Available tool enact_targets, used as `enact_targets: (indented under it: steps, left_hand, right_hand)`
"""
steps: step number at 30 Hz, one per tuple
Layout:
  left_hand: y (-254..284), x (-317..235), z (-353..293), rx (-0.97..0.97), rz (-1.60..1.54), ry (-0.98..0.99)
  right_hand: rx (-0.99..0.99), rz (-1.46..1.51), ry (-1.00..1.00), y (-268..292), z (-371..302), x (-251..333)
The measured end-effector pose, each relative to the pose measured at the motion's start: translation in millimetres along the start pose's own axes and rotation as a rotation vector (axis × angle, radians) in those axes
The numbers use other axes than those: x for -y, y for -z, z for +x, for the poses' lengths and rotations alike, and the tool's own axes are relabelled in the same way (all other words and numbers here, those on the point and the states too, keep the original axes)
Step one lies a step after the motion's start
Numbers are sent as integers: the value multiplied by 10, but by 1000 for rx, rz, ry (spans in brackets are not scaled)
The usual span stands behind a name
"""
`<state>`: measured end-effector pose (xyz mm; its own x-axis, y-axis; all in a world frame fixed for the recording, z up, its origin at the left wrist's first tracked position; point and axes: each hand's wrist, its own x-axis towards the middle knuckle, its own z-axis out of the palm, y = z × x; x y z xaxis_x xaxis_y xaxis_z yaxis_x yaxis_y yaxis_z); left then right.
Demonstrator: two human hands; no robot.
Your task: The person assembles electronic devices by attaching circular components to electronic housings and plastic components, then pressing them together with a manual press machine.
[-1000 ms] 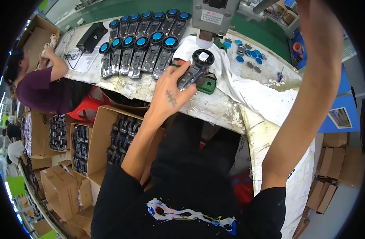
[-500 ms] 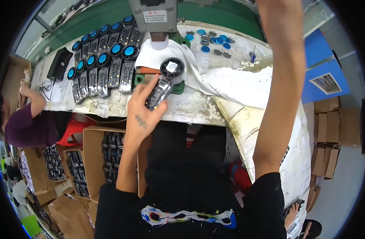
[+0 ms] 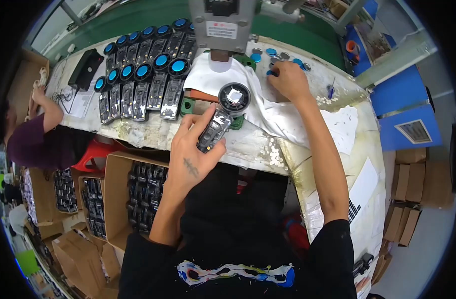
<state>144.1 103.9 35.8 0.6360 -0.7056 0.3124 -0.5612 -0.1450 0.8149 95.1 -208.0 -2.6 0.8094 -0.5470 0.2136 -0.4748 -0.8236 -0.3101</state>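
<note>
My left hand [image 3: 198, 152] is wrapped around the body of a black handheld device [image 3: 215, 130]. The device's round head, with a white square in its centre, lies over the white cloth at the front of the press [image 3: 222, 35]. Out to the right, my right hand [image 3: 289, 79] reaches down among loose round discs, its fingers bent together. A blue disc [image 3: 272, 73] shows at its fingertips. Other blue and silver discs [image 3: 271, 52] lie just beyond that hand, partly hidden by it.
Rows of similar devices with blue round caps [image 3: 162, 61] stand left of the press. A black box [image 3: 81, 70] lies farther left, near another person's arm [image 3: 49, 112]. Below the table is a carton [image 3: 119, 199] of devices. A small screwdriver [image 3: 330, 88] lies at right.
My right hand has come down from high on the right to the discs. My left hand still holds the device. The view has shifted, so the bench appears farther right.
</note>
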Motion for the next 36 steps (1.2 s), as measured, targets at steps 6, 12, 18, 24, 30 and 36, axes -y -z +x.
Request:
enact_targets:
  steps: [6, 12, 18, 24, 30, 36]
  left_hand:
    - [25, 111, 95, -35, 53, 34]
    - [-33, 132, 114, 0, 53, 71]
    - [45, 156, 48, -8, 60, 60]
    - [13, 106, 75, 1, 11, 145]
    - [12, 92, 65, -17, 27, 120]
    - [21, 100, 62, 2, 27, 119]
  right_hand:
    - [-24, -33, 46, 48, -31, -17]
    - [-175, 149, 26, 184, -77, 14]
    - [-188, 324, 334, 787, -491, 1025]
    - [-122, 243, 482, 664, -483, 1167]
    - [-62, 213, 479, 650, -466, 1221]
    - [-43, 195, 501, 618, -475, 1265]
